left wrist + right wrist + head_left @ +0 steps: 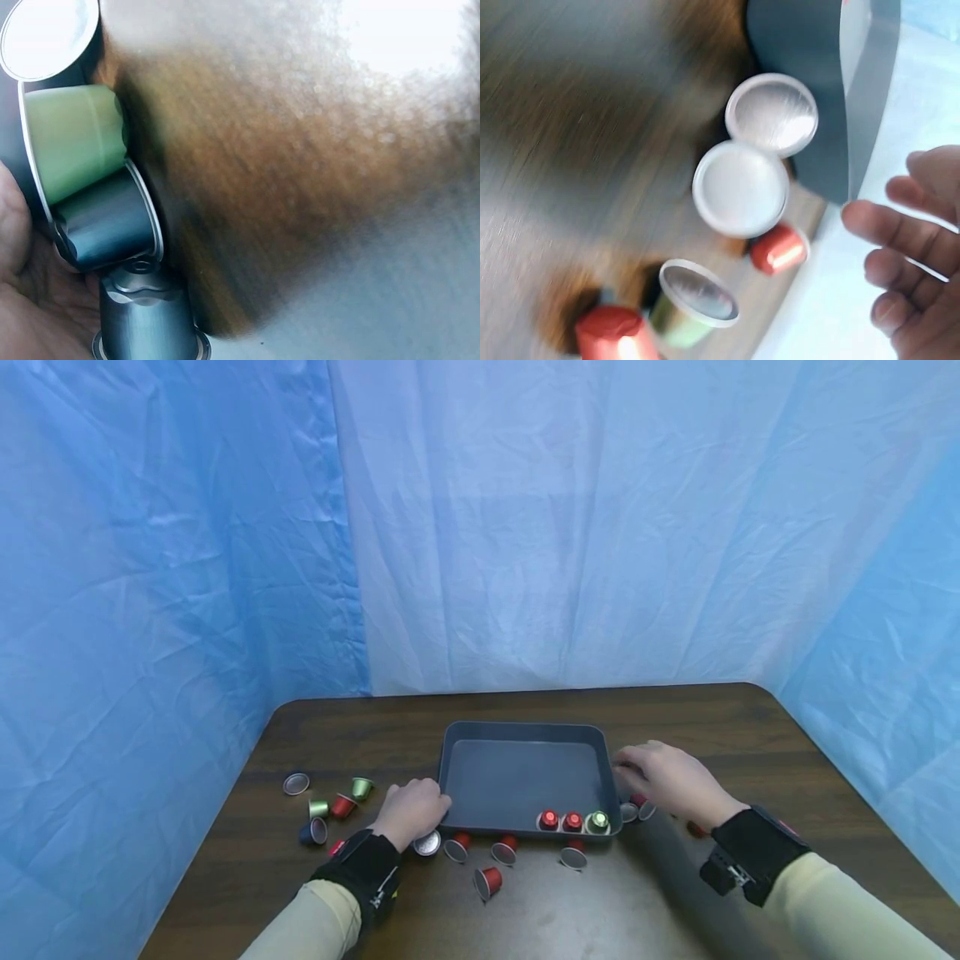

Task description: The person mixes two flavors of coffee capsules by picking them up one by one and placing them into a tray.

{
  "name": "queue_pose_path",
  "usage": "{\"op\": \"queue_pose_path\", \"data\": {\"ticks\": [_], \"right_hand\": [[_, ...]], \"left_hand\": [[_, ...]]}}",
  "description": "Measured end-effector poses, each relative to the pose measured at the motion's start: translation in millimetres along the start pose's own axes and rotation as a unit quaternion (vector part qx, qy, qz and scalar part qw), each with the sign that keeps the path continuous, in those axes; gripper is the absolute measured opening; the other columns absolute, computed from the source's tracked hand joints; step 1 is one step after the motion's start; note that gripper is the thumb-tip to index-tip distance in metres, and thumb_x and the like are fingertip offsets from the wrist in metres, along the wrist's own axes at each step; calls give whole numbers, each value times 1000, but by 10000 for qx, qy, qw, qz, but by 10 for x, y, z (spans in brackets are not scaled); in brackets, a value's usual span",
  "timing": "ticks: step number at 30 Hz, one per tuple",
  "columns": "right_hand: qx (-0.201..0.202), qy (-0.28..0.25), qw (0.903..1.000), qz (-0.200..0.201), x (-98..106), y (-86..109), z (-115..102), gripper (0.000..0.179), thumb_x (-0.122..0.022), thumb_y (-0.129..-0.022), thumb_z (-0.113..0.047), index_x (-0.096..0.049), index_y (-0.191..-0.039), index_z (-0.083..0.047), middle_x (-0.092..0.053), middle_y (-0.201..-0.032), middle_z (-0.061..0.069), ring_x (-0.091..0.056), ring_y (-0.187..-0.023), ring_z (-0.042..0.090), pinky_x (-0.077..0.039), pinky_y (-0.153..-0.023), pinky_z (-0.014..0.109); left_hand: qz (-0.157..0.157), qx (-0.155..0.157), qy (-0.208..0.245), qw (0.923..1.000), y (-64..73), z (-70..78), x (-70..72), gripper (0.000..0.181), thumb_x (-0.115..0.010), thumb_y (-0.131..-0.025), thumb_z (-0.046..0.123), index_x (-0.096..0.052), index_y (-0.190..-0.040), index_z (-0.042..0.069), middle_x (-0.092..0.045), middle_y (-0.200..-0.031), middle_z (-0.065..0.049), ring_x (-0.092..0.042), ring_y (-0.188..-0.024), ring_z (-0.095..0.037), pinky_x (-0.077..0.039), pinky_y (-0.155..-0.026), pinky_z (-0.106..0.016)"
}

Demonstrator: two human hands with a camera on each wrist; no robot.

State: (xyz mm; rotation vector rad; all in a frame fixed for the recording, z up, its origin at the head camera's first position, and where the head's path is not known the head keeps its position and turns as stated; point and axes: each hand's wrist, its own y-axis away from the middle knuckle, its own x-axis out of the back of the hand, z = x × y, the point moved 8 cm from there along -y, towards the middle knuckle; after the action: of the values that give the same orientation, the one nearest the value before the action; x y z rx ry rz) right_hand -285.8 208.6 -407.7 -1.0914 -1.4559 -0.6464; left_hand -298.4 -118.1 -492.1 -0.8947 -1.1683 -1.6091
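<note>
Grey tray (517,777) (rnd corners) | shiny pods (572,822) w/in | R hand (672,779) adj.

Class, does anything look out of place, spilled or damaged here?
Loose capsules lie scattered outside the tray, many tipped over, which looks untidy against the three upright capsules lined up inside its near right corner. I see no spill or damage.

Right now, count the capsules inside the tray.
3: the left red capsule, the middle red capsule and a green capsule at the right, in a row by the near right corner of the tray. No others show, though the left hand covers some left rim.
</note>
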Motion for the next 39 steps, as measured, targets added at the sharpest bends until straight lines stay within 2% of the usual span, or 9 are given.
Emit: {"op": "queue_pose_path", "data": {"ticks": [6,10,19,26,30,33,39], "right_hand": [[-331,5,9993,-149,26,41,149,19,-71,-82,-21,-68,-100,-14,-65,-86,-5,-58,-72,11,-52,-69,39],[-456,-43,9989,-136,46,68,205,19,-71,-82,-19,-69,-99,-12,-66,-85,-4,-57,-69,9,-52,-68,37],[-847,65,9963,-93,86,122,365,18,-67,-85,-20,-67,-99,-9,-61,-74,-5,-49,-57,8,-45,-55,29],[-1407,91,9898,-224,74,185,540,17,-65,-87,-21,-66,-93,-6,-60,-67,-2,-50,-52,10,-46,-52,31],[-1696,75,9848,-363,47,234,616,15,-63,-88,-21,-63,-87,-6,-56,-62,-1,-48,-49,12,-43,-48,31],[-1837,39,9817,-494,7,274,656,17,-62,-89,-22,-62,-83,-6,-51,-58,0,-47,-47,14,-39,-46,30],[-2015,-14,9768,-726,-95,328,707,19,-61,-89,-23,-63,-85,-4,-51,-59,1,-47,-48,16,-39,-46,31]], "left_hand": [[18,-49,-7,10000,-8,0,-4,24,-54,-92,31,-63,-88,9,-55,-74,0,-52,-70,-18,-38,-72,-42],[27,-65,15,10000,4,8,0,24,-54,-92,31,-63,-88,10,-55,-74,0,-52,-70,-18,-38,-71,-42],[72,-67,-10,10000,5,5,-5,24,-54,-91,31,-63,-88,10,-54,-73,0,-52,-69,-18,-38,-71,-42],[73,-79,-6,9999,18,3,6,24,-55,-91,32,-63,-89,10,-55,-73,1,-52,-69,-18,-39,-72,-40],[70,-125,-32,9999,20,12,13,23,-55,-91,32,-63,-89,10,-55,-74,1,-52,-70,-17,-39,-72,-40],[71,-143,-57,9999,18,18,15,24,-54,-91,32,-63,-90,10,-55,-74,0,-52,-70,-17,-39,-72,-41],[94,-154,-66,9998,11,17,17,24,-54,-91,31,-63,-89,9,-55,-74,0,-52,-70,-18,-39,-72,-43]]}}
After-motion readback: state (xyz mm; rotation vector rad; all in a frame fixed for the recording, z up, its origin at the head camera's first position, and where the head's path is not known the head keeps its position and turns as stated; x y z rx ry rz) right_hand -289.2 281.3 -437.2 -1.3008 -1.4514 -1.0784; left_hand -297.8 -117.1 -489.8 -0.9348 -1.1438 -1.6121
